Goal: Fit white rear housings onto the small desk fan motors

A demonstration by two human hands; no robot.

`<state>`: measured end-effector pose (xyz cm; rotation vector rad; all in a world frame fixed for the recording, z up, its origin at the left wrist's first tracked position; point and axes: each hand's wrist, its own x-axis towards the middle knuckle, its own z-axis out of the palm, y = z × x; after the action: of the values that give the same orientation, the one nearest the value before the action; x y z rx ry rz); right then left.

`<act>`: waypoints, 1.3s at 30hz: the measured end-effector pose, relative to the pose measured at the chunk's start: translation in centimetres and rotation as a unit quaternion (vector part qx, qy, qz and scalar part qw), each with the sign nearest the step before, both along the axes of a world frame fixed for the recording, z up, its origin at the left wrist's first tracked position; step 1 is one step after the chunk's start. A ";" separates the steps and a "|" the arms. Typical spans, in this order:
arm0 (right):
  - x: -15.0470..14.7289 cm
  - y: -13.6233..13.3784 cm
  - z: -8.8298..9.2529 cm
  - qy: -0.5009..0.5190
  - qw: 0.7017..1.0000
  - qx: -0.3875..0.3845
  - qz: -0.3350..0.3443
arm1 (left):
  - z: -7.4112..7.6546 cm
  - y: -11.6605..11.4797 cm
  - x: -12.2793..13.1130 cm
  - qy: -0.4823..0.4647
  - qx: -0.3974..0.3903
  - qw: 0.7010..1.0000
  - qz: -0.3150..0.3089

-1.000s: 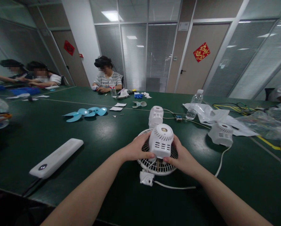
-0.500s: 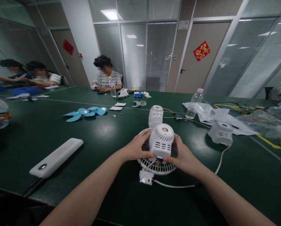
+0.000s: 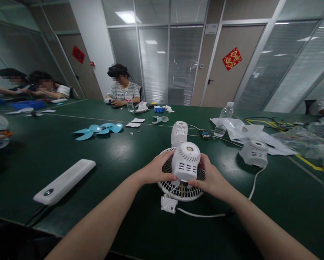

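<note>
Between my two hands is a white fan motor housing (image 3: 187, 160) with slotted vents, above a round white fan grille (image 3: 189, 195) on the table. My left hand (image 3: 162, 168) grips its left side and my right hand (image 3: 208, 177) its right side, both thumbs at the near lower edge. A small white fan part (image 3: 169, 204) hangs off the grille's near edge, and a white cable (image 3: 205, 215) runs right from there under my right forearm. Just behind stands a second white motor housing (image 3: 179, 133).
A third housing (image 3: 254, 153) stands at right by plastic sheeting (image 3: 248, 131) and a water bottle (image 3: 225, 119). Blue fan blades (image 3: 97, 130) and a long white device (image 3: 65, 182) lie at left. Across the dark green table (image 3: 118, 224) sits a person (image 3: 122, 86); others are at far left.
Almost nothing differs. Both hands keep the same hold on the motor housing, and the view has shifted very slightly.
</note>
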<state>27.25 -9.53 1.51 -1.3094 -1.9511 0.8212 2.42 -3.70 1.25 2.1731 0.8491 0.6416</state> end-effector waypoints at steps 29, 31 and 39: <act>-0.1 -0.1 0.0 -0.047 0.999 0.013 -0.003 | 0.8 -0.4 -0.1 0.008 -0.011 0.999 -0.029; -0.1 0.0 -0.4 -0.048 0.998 0.022 -0.012 | 0.7 -0.3 -0.2 0.011 -0.012 1.000 -0.024; -1.0 0.0 -1.6 -0.042 0.997 0.060 -0.031 | 0.3 -0.1 -0.3 0.043 0.012 0.999 -0.022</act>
<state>26.20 -9.58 -0.11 -1.3447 -1.9816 0.6171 2.10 -3.77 1.58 2.2471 0.8398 0.5430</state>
